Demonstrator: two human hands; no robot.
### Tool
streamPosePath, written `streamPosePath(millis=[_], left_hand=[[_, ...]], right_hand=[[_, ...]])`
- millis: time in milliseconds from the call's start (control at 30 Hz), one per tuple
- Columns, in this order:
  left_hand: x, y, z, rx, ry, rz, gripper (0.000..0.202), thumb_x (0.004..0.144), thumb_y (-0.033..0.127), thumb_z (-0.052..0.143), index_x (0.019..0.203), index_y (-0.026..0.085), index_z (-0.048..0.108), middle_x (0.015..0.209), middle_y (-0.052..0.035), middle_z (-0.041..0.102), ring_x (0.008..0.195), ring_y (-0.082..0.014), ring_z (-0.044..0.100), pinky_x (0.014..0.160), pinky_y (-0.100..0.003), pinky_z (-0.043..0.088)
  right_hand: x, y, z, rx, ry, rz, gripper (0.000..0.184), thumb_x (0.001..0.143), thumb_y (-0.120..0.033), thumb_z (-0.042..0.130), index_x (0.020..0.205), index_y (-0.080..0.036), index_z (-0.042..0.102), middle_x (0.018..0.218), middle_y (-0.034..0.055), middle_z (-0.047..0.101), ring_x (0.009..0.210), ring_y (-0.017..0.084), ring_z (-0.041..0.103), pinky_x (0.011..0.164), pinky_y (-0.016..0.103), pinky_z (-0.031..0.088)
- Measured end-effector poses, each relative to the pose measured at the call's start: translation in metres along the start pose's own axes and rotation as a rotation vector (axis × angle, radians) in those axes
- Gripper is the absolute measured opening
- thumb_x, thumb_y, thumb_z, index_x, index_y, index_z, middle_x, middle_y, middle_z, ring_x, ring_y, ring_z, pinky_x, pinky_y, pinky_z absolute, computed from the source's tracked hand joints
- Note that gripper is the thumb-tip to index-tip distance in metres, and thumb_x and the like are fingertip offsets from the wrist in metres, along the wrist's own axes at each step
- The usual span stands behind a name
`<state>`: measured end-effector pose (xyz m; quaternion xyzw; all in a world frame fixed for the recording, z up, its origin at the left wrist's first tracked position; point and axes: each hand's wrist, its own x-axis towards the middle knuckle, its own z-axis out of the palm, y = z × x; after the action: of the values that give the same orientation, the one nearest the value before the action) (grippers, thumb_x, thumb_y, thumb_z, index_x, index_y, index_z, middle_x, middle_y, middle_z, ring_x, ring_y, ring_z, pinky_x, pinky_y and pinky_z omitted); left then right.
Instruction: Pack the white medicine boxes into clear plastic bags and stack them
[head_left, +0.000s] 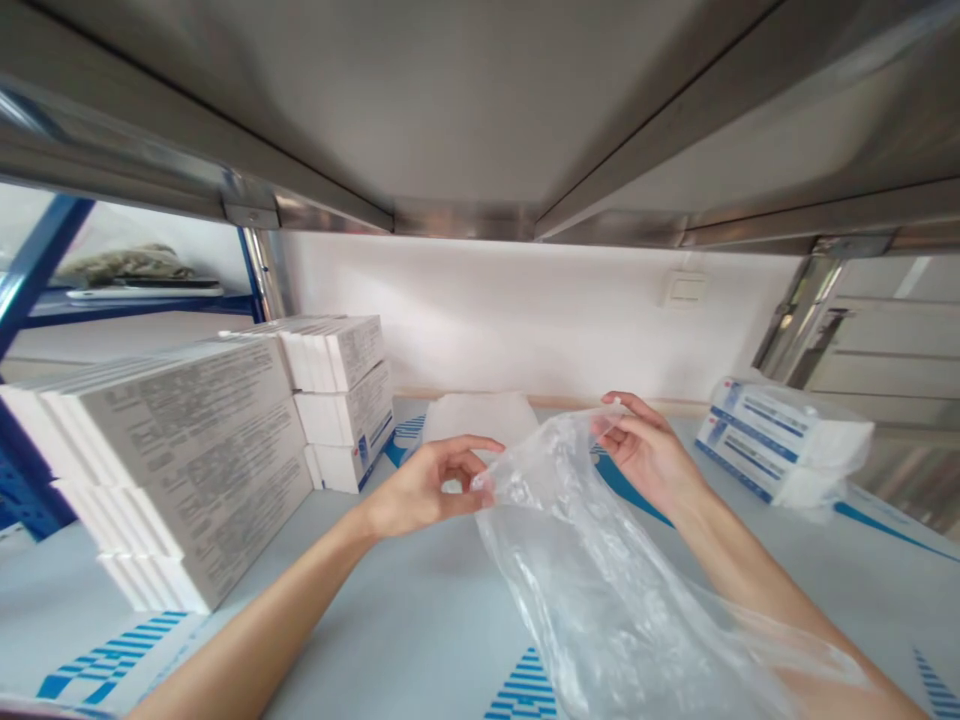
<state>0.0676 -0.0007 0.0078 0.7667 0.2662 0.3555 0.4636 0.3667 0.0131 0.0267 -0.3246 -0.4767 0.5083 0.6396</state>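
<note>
A clear plastic bag (600, 560) hangs between my two hands, its lower part draping toward me and over my right forearm. My left hand (439, 485) pinches one upper corner of the bag between thumb and fingers. At the other upper corner, my right hand (641, 445) grips the film with its fingertips. Behind the bag lies a flat white stack (480, 415), partly covered by my left hand; its kind is unclear.
Stacked white printed boxes (202, 450) stand at the left, with more boxes (345, 410) behind them. Plastic-wrapped blue-and-white boxes (780, 435) sit at the right. A metal shelf (465, 110) hangs low overhead. The grey surface (390, 610) has blue printing. A wall switch (686, 290) is at the back.
</note>
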Motion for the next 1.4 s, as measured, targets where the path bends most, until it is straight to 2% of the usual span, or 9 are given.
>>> streamPosePath(millis=[133, 233, 367, 500, 600, 767, 1000, 1200, 1400], left_hand=[[-0.004, 0.005, 0.001, 0.037, -0.045, -0.082, 0.021, 0.078, 0.031, 0.076, 0.092, 0.016, 0.072, 0.071, 0.0003, 0.063, 0.066, -0.0131, 0.054, 0.067, -0.027, 0.042], [-0.008, 0.013, 0.0, -0.024, -0.114, -0.022, 0.018, 0.079, 0.033, 0.075, 0.074, 0.017, 0.068, 0.076, -0.0012, 0.061, 0.071, -0.0135, 0.053, 0.069, -0.027, 0.041], [-0.015, 0.018, -0.008, -0.215, -0.158, 0.065, 0.025, 0.08, 0.04, 0.074, 0.074, 0.019, 0.061, 0.098, -0.0062, 0.064, 0.094, -0.0199, 0.058, 0.082, -0.032, 0.044], [-0.019, 0.012, -0.016, -0.354, -0.123, 0.088, 0.025, 0.088, 0.043, 0.066, 0.081, 0.021, 0.056, 0.077, -0.0024, 0.063, 0.082, -0.0184, 0.059, 0.083, -0.033, 0.044], [-0.018, 0.009, -0.018, -0.234, -0.009, 0.059, 0.026, 0.092, 0.042, 0.063, 0.08, 0.02, 0.058, 0.075, -0.0001, 0.058, 0.073, -0.0144, 0.053, 0.073, -0.027, 0.041], [-0.014, 0.01, -0.019, -0.025, 0.1, 0.014, 0.028, 0.092, 0.043, 0.061, 0.08, 0.018, 0.061, 0.069, 0.0022, 0.052, 0.065, -0.0115, 0.045, 0.063, -0.024, 0.035], [-0.016, 0.015, -0.027, 0.267, 0.051, -0.025, 0.031, 0.088, 0.045, 0.063, 0.074, 0.018, 0.064, 0.069, 0.0002, 0.054, 0.069, -0.0145, 0.049, 0.065, -0.026, 0.038], [-0.019, 0.023, -0.029, 0.292, 0.097, 0.04, 0.024, 0.085, 0.038, 0.068, 0.073, 0.017, 0.068, 0.113, -0.0096, 0.065, 0.096, -0.0194, 0.062, 0.076, -0.026, 0.048], [-0.017, 0.02, -0.029, -0.077, 0.137, -0.054, 0.036, 0.078, 0.036, 0.077, 0.064, 0.018, 0.049, 0.062, -0.001, 0.066, 0.057, -0.0134, 0.063, 0.057, -0.024, 0.049]], right_hand=[[-0.002, 0.001, -0.008, -0.033, 0.013, -0.021, 0.015, 0.067, -0.017, 0.071, 0.079, -0.025, 0.068, 0.079, -0.0013, 0.072, 0.072, 0.016, 0.069, 0.069, 0.028, 0.057], [-0.006, -0.001, -0.011, -0.009, -0.052, 0.021, 0.012, 0.066, -0.015, 0.069, 0.073, -0.025, 0.067, 0.078, -0.0003, 0.072, 0.071, 0.016, 0.067, 0.068, 0.028, 0.055], [-0.009, 0.001, -0.017, 0.002, -0.128, 0.108, 0.015, 0.062, -0.019, 0.074, 0.075, -0.023, 0.066, 0.069, -0.0001, 0.07, 0.066, 0.016, 0.067, 0.063, 0.028, 0.053], [-0.009, 0.004, -0.023, -0.082, -0.187, 0.166, 0.026, 0.065, -0.034, 0.081, 0.068, -0.023, 0.058, 0.063, -0.0011, 0.065, 0.059, 0.017, 0.065, 0.057, 0.029, 0.049], [-0.009, 0.005, -0.027, -0.15, -0.264, 0.185, 0.037, 0.066, -0.043, 0.084, 0.064, -0.021, 0.054, 0.062, -0.0007, 0.063, 0.058, 0.017, 0.065, 0.055, 0.028, 0.049], [-0.011, 0.003, -0.036, -0.212, -0.316, 0.218, 0.034, 0.069, -0.038, 0.085, 0.067, -0.019, 0.057, 0.074, 0.0009, 0.068, 0.062, 0.016, 0.066, 0.058, 0.027, 0.051], [-0.01, -0.003, -0.039, -0.188, -0.231, 0.184, 0.032, 0.063, -0.035, 0.087, 0.067, -0.02, 0.059, 0.073, -0.0004, 0.067, 0.061, 0.016, 0.066, 0.056, 0.027, 0.05], [-0.012, -0.005, -0.03, -0.182, -0.147, 0.03, 0.032, 0.064, -0.036, 0.085, 0.065, -0.022, 0.056, 0.069, -0.0013, 0.064, 0.057, 0.014, 0.059, 0.054, 0.028, 0.048], [-0.012, 0.002, -0.023, -0.172, -0.197, 0.014, 0.032, 0.072, -0.032, 0.082, 0.068, -0.022, 0.052, 0.072, -0.0028, 0.066, 0.061, 0.014, 0.064, 0.059, 0.027, 0.051]])
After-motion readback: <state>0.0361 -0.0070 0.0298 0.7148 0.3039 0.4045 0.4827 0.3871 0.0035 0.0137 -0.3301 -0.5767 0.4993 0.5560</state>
